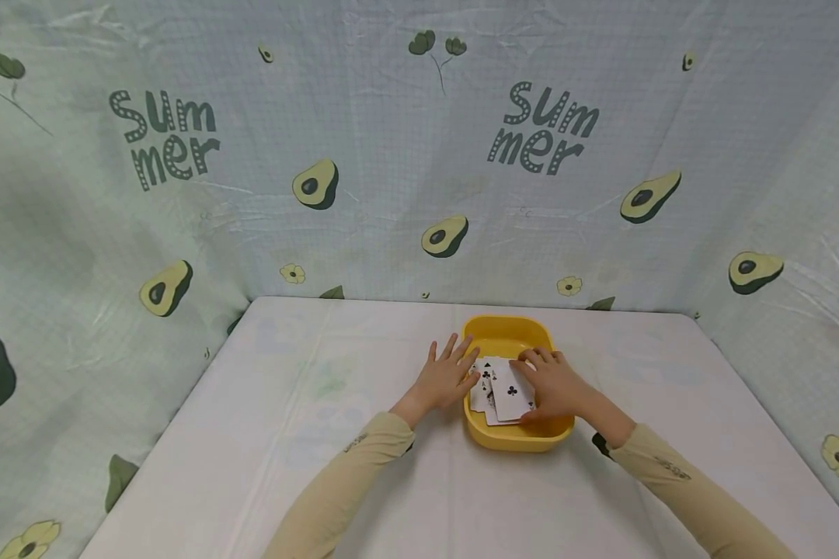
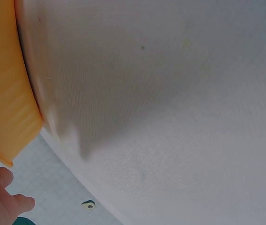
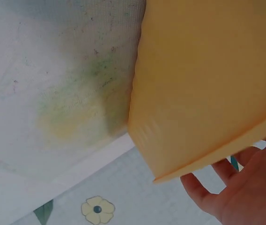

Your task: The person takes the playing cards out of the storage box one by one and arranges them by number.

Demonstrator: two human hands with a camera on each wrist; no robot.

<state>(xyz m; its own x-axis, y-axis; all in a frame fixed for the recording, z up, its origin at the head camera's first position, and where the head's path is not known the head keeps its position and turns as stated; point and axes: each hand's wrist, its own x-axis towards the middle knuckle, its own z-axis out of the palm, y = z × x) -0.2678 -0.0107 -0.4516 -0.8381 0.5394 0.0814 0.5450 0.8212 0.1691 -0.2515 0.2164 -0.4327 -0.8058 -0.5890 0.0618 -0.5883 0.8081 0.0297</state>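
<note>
A yellow plastic bin with rounded corners stands on the table, and several playing cards lie loosely stacked in it. The top card, an ace of clubs, faces up. My left hand reaches over the bin's left rim, fingers straight and spread, fingertips at the cards' left edge. From the right side, my right hand spans the cards, with thumb at their near edge and bent fingers at their far edge. Both wrist views show mainly the outside wall of the bin, with fingers at its rim.
A white cloth covers the table. Behind it and at both sides hangs a pale sheet printed with avocados, flowers and the word "summer". The back edge of the table runs just behind the bin.
</note>
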